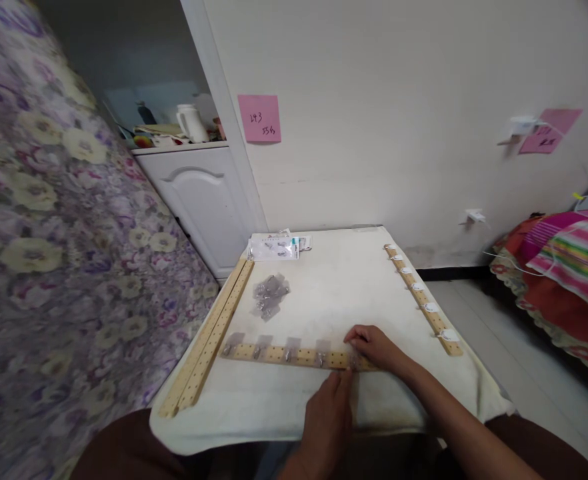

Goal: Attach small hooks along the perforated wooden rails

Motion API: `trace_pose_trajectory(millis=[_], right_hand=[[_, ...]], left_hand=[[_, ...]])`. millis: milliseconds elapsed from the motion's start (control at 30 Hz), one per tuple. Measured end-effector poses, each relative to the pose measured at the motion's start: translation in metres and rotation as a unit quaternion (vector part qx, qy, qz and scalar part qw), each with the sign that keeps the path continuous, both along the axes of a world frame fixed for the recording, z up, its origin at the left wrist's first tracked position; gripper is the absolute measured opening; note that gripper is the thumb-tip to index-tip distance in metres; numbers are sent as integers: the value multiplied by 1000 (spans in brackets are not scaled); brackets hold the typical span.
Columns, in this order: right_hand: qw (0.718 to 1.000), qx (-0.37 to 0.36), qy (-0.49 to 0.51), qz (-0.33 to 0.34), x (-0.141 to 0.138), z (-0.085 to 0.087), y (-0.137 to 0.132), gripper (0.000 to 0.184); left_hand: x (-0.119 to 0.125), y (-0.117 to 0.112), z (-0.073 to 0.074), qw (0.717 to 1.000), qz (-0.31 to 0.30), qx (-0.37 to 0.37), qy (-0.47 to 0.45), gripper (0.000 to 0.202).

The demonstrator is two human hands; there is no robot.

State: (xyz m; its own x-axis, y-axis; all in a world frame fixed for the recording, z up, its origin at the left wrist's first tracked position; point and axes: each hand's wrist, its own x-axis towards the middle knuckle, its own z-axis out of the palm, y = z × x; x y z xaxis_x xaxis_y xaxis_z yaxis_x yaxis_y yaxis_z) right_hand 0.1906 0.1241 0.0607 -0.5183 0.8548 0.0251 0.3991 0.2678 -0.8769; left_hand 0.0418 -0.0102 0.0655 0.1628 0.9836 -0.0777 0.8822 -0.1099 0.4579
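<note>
A wooden strip with rows of holes (274, 355) lies crosswise near the front of the table. Small clear plastic bags with metal bits in them, one of them a bag (290, 350) near the strip's middle, are spaced along it. At the strip's right part, my right hand (374, 345) is closed, its fingertips at the upper edge of another clear bag (353, 360). My left hand (328, 408) is on the near side, its fingers pressed together at the strip's front edge by the same bag. What its fingertips hold, if anything, is too small to make out.
Two more holed strips (209, 337) lie along the left edge. A pile of small bags (270, 295) is left of centre, with flat packs (274, 248) behind. On the right lies a strip carrying white tags (417, 287). A floral curtain (74, 267) hangs at the left.
</note>
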Motion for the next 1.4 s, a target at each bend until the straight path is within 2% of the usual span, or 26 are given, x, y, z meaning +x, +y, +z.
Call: trace_pose_trajectory(millis=[300, 1133, 1400], right_hand=[[1000, 1, -4, -6, -1, 1, -1, 22], [1000, 1, -9, -2, 0, -6, 4, 22], [1000, 12, -13, 0, 0, -4, 2, 21]], left_hand=[[-1, 1, -3, 1000, 3, 7, -21, 62], [3, 2, 4, 997, -15, -27, 69, 64], [0, 2, -2, 998, -21, -9, 63, 64]])
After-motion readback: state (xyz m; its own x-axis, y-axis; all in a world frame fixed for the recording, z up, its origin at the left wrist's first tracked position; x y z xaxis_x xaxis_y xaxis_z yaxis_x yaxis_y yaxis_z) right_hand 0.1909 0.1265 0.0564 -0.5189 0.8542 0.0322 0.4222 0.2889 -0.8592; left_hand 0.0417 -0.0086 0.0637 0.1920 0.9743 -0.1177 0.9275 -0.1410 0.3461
